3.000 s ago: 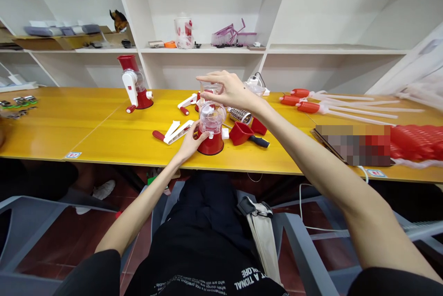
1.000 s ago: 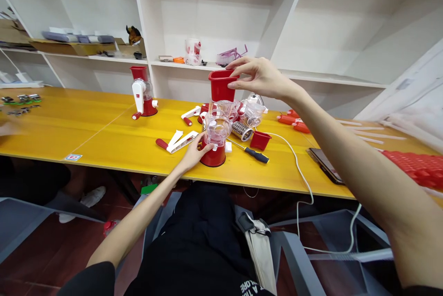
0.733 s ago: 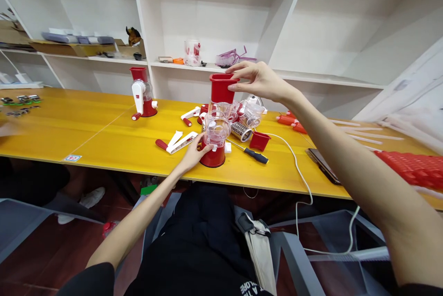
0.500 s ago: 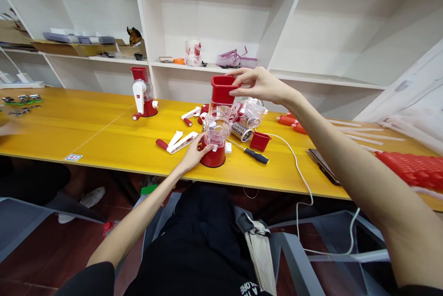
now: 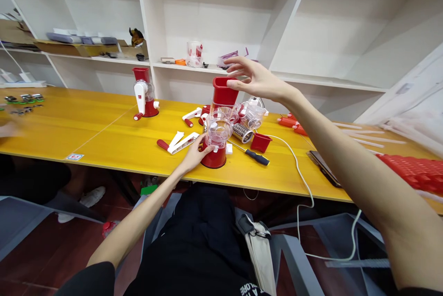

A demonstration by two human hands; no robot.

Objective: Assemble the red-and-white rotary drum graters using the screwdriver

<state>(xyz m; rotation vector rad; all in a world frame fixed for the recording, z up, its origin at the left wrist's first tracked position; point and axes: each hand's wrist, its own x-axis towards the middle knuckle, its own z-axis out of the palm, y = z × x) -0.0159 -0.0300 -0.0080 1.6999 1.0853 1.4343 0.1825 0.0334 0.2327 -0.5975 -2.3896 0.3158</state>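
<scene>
A rotary drum grater (image 5: 218,133) stands upright near the table's front edge, with a clear body and a red base. The fingers of my left hand (image 5: 194,155) are wrapped around its lower left side. A red food pusher (image 5: 224,93) sits in the top of the clear hopper. My right hand (image 5: 256,79) hovers at the pusher's rim with fingers spread, and its thumb tip is close to the rim; whether it touches I cannot tell. Beside my left hand lies a white crank handle (image 5: 183,142) with a red knob. To the grater's right are a metal grating drum (image 5: 242,133) and another red pusher (image 5: 260,142).
A screwdriver (image 5: 256,156) lies right of the grater. Another assembled grater (image 5: 147,95) stands at the back left. A white cable (image 5: 294,162) hangs over the front edge near a phone (image 5: 323,166). White shelves (image 5: 218,19) rise behind the table. Another person's hand (image 5: 6,129) shows at far left.
The fingers of my right hand have come off the red pusher and lifted slightly apart. My left hand keeps its hold on the grater. The camera view has shifted a little.
</scene>
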